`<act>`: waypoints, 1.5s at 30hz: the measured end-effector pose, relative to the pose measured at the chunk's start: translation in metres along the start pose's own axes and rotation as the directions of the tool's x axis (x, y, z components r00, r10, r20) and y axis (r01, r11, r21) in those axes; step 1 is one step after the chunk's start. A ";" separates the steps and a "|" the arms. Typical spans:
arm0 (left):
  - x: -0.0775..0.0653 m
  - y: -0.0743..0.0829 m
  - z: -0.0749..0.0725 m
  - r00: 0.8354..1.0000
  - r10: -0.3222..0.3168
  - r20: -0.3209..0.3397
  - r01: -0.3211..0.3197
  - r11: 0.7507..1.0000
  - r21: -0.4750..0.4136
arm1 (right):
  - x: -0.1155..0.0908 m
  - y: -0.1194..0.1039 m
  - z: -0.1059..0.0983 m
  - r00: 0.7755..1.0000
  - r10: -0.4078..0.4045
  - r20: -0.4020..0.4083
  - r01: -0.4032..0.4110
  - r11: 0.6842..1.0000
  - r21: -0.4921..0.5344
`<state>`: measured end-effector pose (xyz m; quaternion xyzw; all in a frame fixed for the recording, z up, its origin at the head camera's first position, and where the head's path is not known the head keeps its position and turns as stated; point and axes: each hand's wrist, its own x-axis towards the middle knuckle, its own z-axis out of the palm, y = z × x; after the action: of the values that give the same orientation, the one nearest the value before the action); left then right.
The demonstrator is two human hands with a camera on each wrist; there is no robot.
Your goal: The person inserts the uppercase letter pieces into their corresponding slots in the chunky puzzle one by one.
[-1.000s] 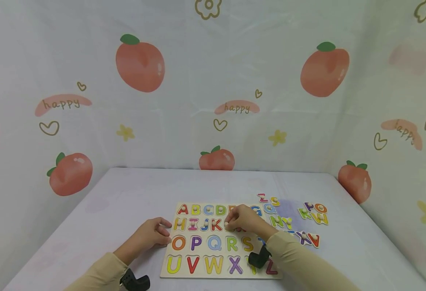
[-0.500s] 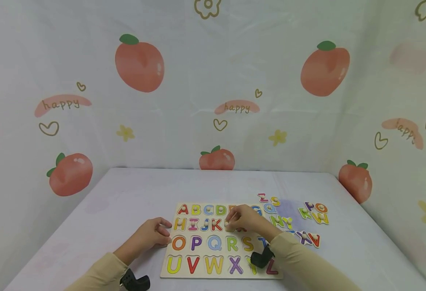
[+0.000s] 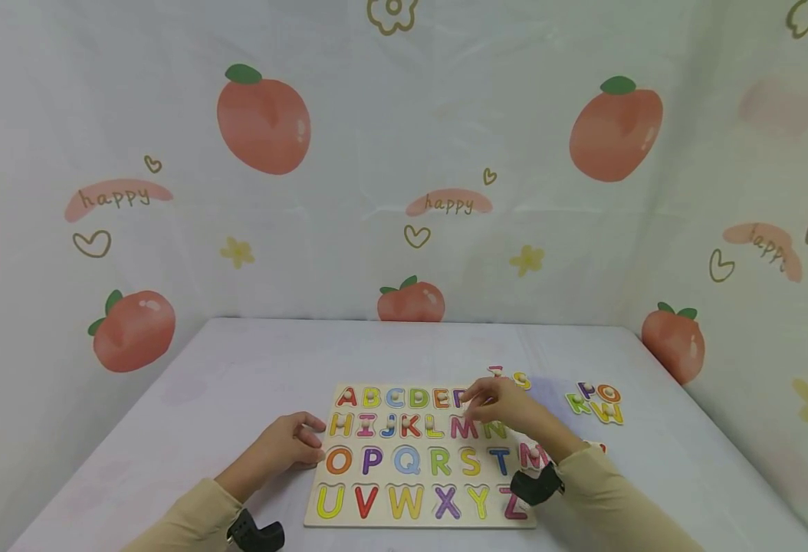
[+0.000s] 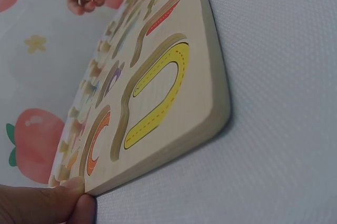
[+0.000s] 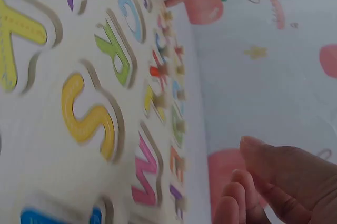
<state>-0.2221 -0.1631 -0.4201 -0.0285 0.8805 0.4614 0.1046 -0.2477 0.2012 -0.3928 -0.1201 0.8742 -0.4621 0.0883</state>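
Observation:
A wooden alphabet puzzle board [image 3: 421, 525] lies on the table; knobbed letter pieces fill its top row through F and H to L in the second. The L piece [image 3: 433, 426] sits in its slot. My left hand [image 3: 276, 448] holds the board's left edge, thumb at the rim beside the O slot in the left wrist view. My right hand [image 3: 504, 402] is above the board's upper right, covering the G area. Its fingers are loosely bent with nothing between them in the right wrist view. The M slot [image 5: 145, 171] is bare, showing printed pink.
Loose letter pieces lie right of the board: an M piece [image 3: 531, 456], an S piece [image 3: 522, 380], an O piece [image 3: 608, 393] and a W piece [image 3: 607, 414]. My right arm hides others. A fruit-printed cloth wall [image 3: 349, 230] stands behind the table.
My right hand has let go of the L piece, now visible in its slot, and moved right. It now covers several loose pieces. My left hand has stayed put.

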 end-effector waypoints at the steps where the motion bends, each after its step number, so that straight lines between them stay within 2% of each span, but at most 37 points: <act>1: 0.000 0.000 0.000 1.000 0.000 0.001 0.000 1.000 -0.004 | -0.002 0.002 -0.005 1.000 -0.016 0.000 0.016 1.000 0.009; 5: -0.001 0.000 0.000 1.000 0.000 -0.001 0.000 1.000 -0.008 | -0.013 0.010 -0.022 0.999 -0.016 -0.036 0.016 1.000 0.009; 10: 0.000 -0.001 0.001 1.000 0.001 -0.006 -0.001 1.000 -0.010 | -0.028 0.020 -0.039 0.995 0.040 -0.095 -0.041 0.999 -0.003; 19: 0.002 -0.003 0.000 1.000 0.009 -0.005 -0.009 1.000 -0.015 | -0.051 0.040 -0.059 0.992 0.074 -0.106 -0.074 0.997 0.000; 27: 0.004 -0.005 0.000 1.000 -0.001 0.014 0.001 1.000 -0.005 | -0.065 0.053 -0.059 0.981 0.161 -0.110 -0.165 0.986 -0.027; 36: 0.003 -0.004 -0.001 1.000 -0.002 0.005 0.002 1.000 0.006 | -0.075 0.058 -0.051 0.982 0.172 -0.078 -0.175 0.984 -0.033; 45: 0.002 -0.004 0.000 1.000 0.008 0.003 -0.008 1.000 -0.007 | -0.075 0.063 -0.044 0.989 0.143 -0.039 -0.144 0.989 -0.036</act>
<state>-0.2238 -0.1651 -0.4237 -0.0243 0.8789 0.4648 0.1042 -0.1956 0.2926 -0.4172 -0.0501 0.8909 -0.4394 0.1030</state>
